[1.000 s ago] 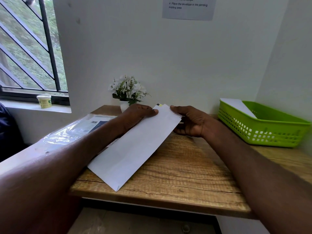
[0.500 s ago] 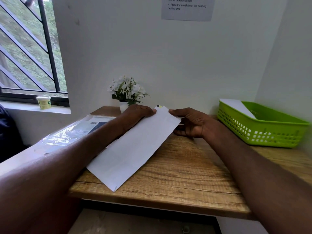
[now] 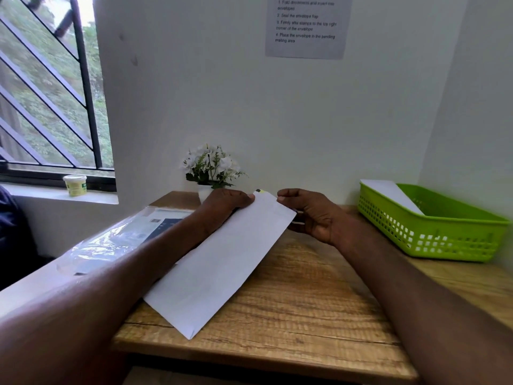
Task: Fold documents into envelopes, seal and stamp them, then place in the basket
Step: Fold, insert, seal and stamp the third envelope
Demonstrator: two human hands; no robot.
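A long white envelope (image 3: 222, 262) slants across the wooden desk (image 3: 305, 307), its near corner at the desk's front edge and its far end raised. My left hand (image 3: 224, 202) grips the far end from the left side. My right hand (image 3: 311, 215) pinches the far right edge with curled fingers. A small yellow and dark mark, perhaps a stamp (image 3: 259, 191), shows at the far tip. The green plastic basket (image 3: 433, 234) stands at the right with one white envelope (image 3: 391, 194) lying in it.
A clear plastic packet of paper (image 3: 130, 234) lies on the left, partly under my left forearm. A small vase of white flowers (image 3: 211, 169) stands against the back wall. An instruction sheet (image 3: 305, 23) hangs above. A small tub (image 3: 75, 184) sits on the window sill.
Both hands and the envelope have stayed almost still. The camera has tilted up slightly, so more of the wall sheet shows.
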